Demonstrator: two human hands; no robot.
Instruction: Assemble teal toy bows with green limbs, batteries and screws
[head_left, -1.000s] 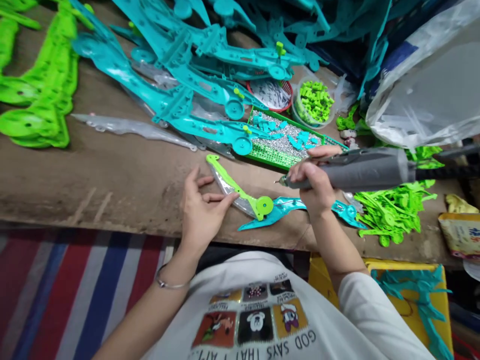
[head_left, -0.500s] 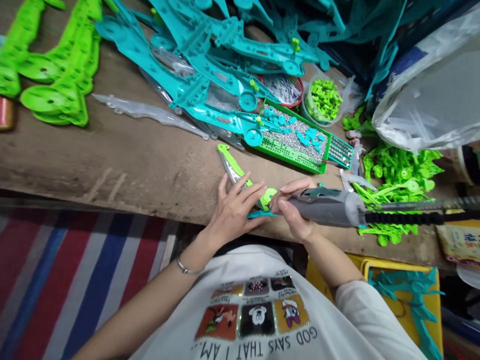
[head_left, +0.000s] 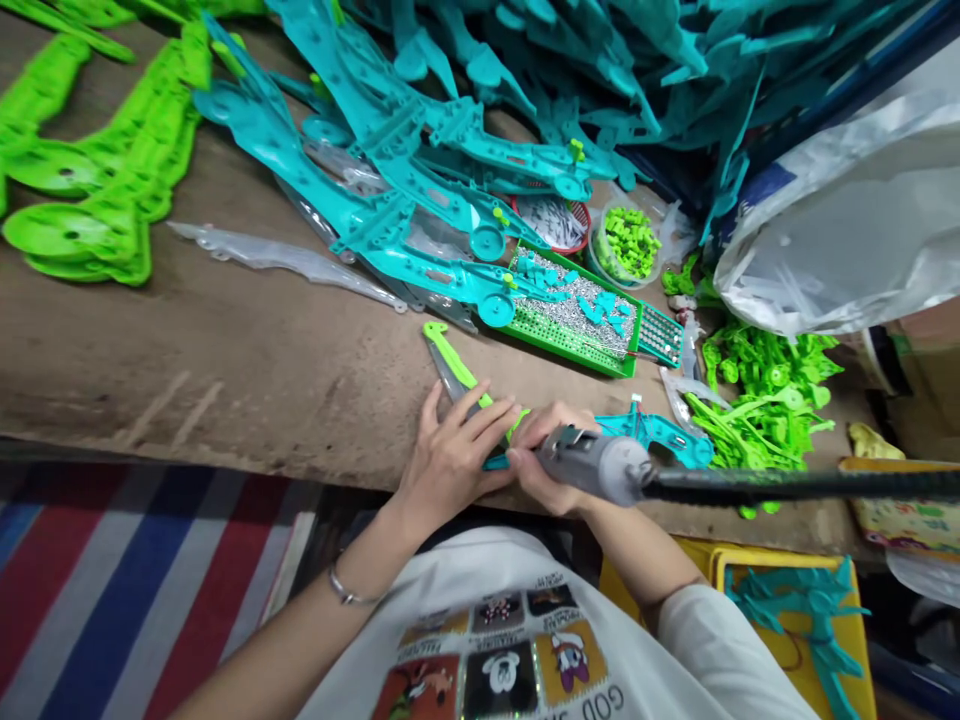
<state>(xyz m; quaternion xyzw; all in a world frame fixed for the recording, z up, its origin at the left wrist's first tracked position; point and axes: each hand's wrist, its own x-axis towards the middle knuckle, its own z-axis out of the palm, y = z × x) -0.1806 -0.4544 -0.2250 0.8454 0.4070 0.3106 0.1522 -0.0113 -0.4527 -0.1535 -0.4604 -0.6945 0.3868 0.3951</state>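
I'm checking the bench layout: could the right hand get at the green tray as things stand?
Probably, though not freely: bare tabletop lies between the right hand and the green tray, but that hand grips a grey tool, which would likely hinder picking.

Grey tool (head_left: 609,468); lime strip (head_left: 452,357); red-white-blue striped sheet (head_left: 139,590).

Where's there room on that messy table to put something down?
The biggest bare patch is brown tabletop left of the left hand, in front of the see-through strip. A narrow gap lies between the green tray and the right hand. It's crowded behind, with turquoise parts, and right, with the lime-green pile.
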